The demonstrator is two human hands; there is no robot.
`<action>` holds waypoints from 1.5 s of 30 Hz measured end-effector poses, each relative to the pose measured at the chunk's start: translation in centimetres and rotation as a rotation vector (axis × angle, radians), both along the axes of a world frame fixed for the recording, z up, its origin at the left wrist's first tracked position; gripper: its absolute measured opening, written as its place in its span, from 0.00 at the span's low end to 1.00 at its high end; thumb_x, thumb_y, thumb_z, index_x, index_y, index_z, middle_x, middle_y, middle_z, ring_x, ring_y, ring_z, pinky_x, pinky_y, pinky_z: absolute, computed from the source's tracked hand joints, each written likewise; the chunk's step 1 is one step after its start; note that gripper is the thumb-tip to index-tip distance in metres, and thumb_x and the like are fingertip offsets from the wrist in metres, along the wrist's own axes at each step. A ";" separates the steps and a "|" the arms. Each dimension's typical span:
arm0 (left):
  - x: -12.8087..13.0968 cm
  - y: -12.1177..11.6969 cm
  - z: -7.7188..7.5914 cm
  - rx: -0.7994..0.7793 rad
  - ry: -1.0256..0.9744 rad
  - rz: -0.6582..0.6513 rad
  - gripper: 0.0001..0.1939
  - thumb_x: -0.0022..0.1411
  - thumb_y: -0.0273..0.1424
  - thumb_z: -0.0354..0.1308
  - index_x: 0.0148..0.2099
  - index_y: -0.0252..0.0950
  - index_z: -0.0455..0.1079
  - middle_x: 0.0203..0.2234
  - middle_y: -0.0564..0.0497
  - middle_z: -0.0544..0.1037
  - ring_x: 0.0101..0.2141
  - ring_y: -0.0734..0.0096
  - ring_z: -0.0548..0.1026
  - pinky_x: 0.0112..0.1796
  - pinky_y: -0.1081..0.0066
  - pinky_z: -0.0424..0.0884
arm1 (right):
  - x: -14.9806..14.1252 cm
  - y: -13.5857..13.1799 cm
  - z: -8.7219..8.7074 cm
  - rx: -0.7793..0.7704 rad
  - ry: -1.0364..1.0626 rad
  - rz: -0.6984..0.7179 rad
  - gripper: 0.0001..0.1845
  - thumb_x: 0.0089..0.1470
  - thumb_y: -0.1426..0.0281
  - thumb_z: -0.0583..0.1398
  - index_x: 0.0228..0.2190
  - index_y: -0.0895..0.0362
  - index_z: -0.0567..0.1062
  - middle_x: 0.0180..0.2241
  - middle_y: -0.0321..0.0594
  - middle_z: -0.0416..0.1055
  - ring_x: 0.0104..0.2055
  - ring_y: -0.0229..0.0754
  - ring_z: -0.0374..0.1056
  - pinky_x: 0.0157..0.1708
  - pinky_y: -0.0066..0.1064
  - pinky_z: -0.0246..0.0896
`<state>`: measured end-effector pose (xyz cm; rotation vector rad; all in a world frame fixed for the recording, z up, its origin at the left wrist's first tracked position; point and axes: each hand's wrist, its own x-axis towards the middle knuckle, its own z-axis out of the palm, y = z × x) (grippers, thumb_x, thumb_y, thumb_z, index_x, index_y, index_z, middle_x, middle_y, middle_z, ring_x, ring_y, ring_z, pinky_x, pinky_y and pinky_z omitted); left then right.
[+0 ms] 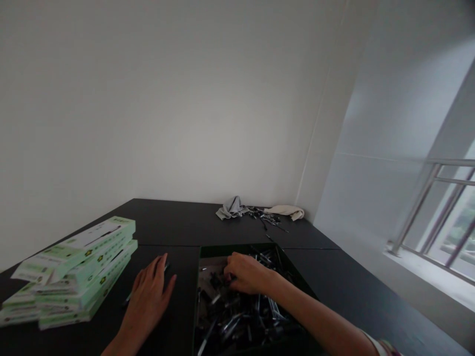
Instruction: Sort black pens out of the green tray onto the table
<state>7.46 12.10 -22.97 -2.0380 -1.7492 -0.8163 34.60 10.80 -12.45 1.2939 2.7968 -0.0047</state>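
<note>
My right hand (247, 273) reaches into a dark open box (293, 277) full of several dark pens (237, 321). Its fingers are curled down among the pens, pinched on something I cannot make out. My left hand (150, 294) lies flat on the black table (174, 222) just left of the box, fingers stretched out over a thin dark pen (166, 267) that shows beside the fingertips.
A stack of pale green flat boxes (74, 272) sits at the left of the table. At the far edge lie a grey cloth (230, 208), a cream cloth (285, 211) and loose pens (265, 216) between them. A window with metal bars (438, 212) is at right.
</note>
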 end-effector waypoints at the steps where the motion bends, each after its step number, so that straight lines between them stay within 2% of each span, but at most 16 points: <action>1: 0.0 0.0 0.0 -0.006 0.000 -0.001 0.28 0.65 0.38 0.41 0.60 0.23 0.60 0.52 0.34 0.71 0.50 0.49 0.71 0.52 0.55 0.63 | 0.2 -0.1 -0.1 -0.006 -0.001 -0.011 0.11 0.49 0.72 0.60 0.37 0.57 0.78 0.39 0.46 0.74 0.44 0.48 0.69 0.38 0.31 0.62; 3: 0.1 -0.1 0.0 -0.015 0.000 -0.001 0.27 0.65 0.37 0.41 0.60 0.24 0.60 0.52 0.34 0.71 0.50 0.50 0.71 0.52 0.56 0.63 | 0.5 -0.1 -0.3 -0.029 -0.006 -0.015 0.12 0.49 0.71 0.60 0.38 0.59 0.77 0.40 0.48 0.74 0.43 0.49 0.70 0.37 0.32 0.63; 7: 0.0 0.0 0.0 -0.020 -0.008 -0.003 0.27 0.65 0.37 0.42 0.59 0.23 0.60 0.52 0.34 0.71 0.50 0.50 0.71 0.51 0.56 0.64 | 0.5 0.1 -0.3 -0.081 0.014 0.026 0.14 0.56 0.64 0.57 0.39 0.58 0.77 0.38 0.45 0.77 0.42 0.47 0.72 0.37 0.30 0.63; 9: -0.1 0.1 -0.2 -0.019 -0.012 -0.009 0.28 0.65 0.37 0.42 0.60 0.23 0.60 0.52 0.33 0.71 0.50 0.49 0.71 0.51 0.55 0.64 | 0.1 0.3 -0.3 -0.071 0.034 0.012 0.16 0.58 0.69 0.53 0.45 0.57 0.74 0.40 0.45 0.77 0.44 0.46 0.72 0.39 0.30 0.63; 11: -0.1 0.2 -0.3 -0.015 -0.018 -0.016 0.28 0.65 0.37 0.42 0.60 0.23 0.60 0.52 0.34 0.71 0.50 0.49 0.71 0.52 0.55 0.64 | -0.5 0.5 -0.5 -0.069 0.037 -0.002 0.18 0.55 0.73 0.54 0.47 0.55 0.73 0.42 0.45 0.76 0.45 0.47 0.72 0.39 0.31 0.63; 18: -0.3 0.3 -0.4 -0.007 -0.064 -0.036 0.28 0.64 0.39 0.43 0.59 0.23 0.61 0.50 0.32 0.72 0.49 0.47 0.71 0.51 0.52 0.65 | -3.0 1.1 -2.2 -0.127 0.067 -0.008 0.10 0.43 0.79 0.59 0.29 0.60 0.79 0.31 0.52 0.78 0.36 0.56 0.74 0.31 0.35 0.63; 21: -0.3 0.2 -0.3 -0.007 -0.112 -0.058 0.29 0.64 0.39 0.43 0.58 0.22 0.61 0.50 0.30 0.72 0.49 0.44 0.71 0.51 0.49 0.65 | -2.6 1.1 -1.7 -0.162 0.233 0.020 0.04 0.42 0.75 0.61 0.25 0.58 0.77 0.27 0.43 0.75 0.33 0.49 0.72 0.30 0.31 0.61; 25: -0.1 0.3 0.2 -0.019 -0.228 -0.126 0.29 0.63 0.41 0.44 0.57 0.23 0.63 0.50 0.29 0.72 0.50 0.42 0.71 0.51 0.46 0.64 | -1.4 0.4 0.2 -0.199 0.598 -0.017 0.02 0.46 0.73 0.60 0.27 0.57 0.72 0.24 0.34 0.68 0.27 0.37 0.66 0.27 0.26 0.57; 30: 0.6 -0.6 2.2 -0.079 -0.422 -0.307 0.23 0.65 0.42 0.44 0.56 0.34 0.63 0.51 0.38 0.71 0.53 0.54 0.70 0.55 0.50 0.63 | 0.2 -1.7 1.9 -0.349 1.054 -0.138 0.07 0.51 0.66 0.56 0.29 0.57 0.66 0.22 0.31 0.65 0.21 0.33 0.61 0.23 0.25 0.59; 32: 1.4 -1.9 3.5 -0.132 -0.486 -0.410 0.20 0.66 0.42 0.44 0.54 0.38 0.64 0.51 0.43 0.73 0.52 0.59 0.71 0.55 0.55 0.64 | 0.6 -2.6 1.9 -0.408 1.190 -0.185 0.09 0.51 0.63 0.56 0.30 0.57 0.64 0.22 0.32 0.66 0.20 0.32 0.62 0.24 0.25 0.61; 34: 2.5 -3.5 4.7 -0.214 -0.539 -0.523 0.18 0.67 0.41 0.44 0.54 0.42 0.65 0.47 0.48 0.77 0.47 0.64 0.76 0.49 0.63 0.72 | 0.4 -3.7 1.5 -0.487 1.343 -0.241 0.12 0.50 0.61 0.58 0.29 0.57 0.64 0.23 0.33 0.68 0.21 0.32 0.64 0.25 0.26 0.63; 36: 3.8 -5.1 5.6 -0.305 -0.603 -0.652 0.17 0.66 0.42 0.46 0.53 0.46 0.66 0.39 0.53 0.81 0.40 0.68 0.79 0.42 0.70 0.75 | -0.2 -4.9 1.0 -0.639 1.575 -0.308 0.15 0.45 0.61 0.63 0.28 0.58 0.64 0.23 0.34 0.71 0.21 0.31 0.66 0.26 0.25 0.64; 37: 4.4 -5.9 6.0 -0.405 -0.729 -0.762 0.16 0.64 0.42 0.51 0.52 0.47 0.68 0.36 0.54 0.81 0.39 0.67 0.80 0.41 0.71 0.75 | -0.7 -5.5 0.7 -0.733 1.694 -0.335 0.17 0.42 0.62 0.66 0.27 0.58 0.65 0.23 0.35 0.72 0.21 0.32 0.67 0.27 0.25 0.64; 39: 5.2 -7.1 6.4 -0.490 -0.960 -0.835 0.16 0.60 0.43 0.57 0.50 0.48 0.70 0.32 0.55 0.81 0.35 0.67 0.79 0.38 0.72 0.75 | -1.9 -6.7 0.1 -0.914 1.871 -0.361 0.20 0.36 0.65 0.70 0.26 0.59 0.66 0.22 0.37 0.74 0.21 0.33 0.69 0.27 0.26 0.65; 42: 5.3 -7.8 6.7 -0.541 -1.088 -0.787 0.10 0.60 0.41 0.59 0.42 0.45 0.74 0.25 0.55 0.79 0.28 0.70 0.77 0.32 0.75 0.74 | -3.5 -7.8 -0.9 -1.070 1.918 -0.346 0.21 0.34 0.65 0.71 0.25 0.59 0.66 0.21 0.37 0.74 0.20 0.33 0.69 0.27 0.26 0.65; 45: 4.4 -7.6 7.1 -0.475 -1.227 -0.672 0.11 0.56 0.42 0.63 0.38 0.43 0.75 0.22 0.56 0.78 0.27 0.73 0.74 0.30 0.80 0.72 | -3.4 -7.4 -1.4 -1.106 1.759 -0.320 0.19 0.41 0.59 0.68 0.25 0.59 0.68 0.22 0.36 0.73 0.21 0.32 0.68 0.27 0.25 0.65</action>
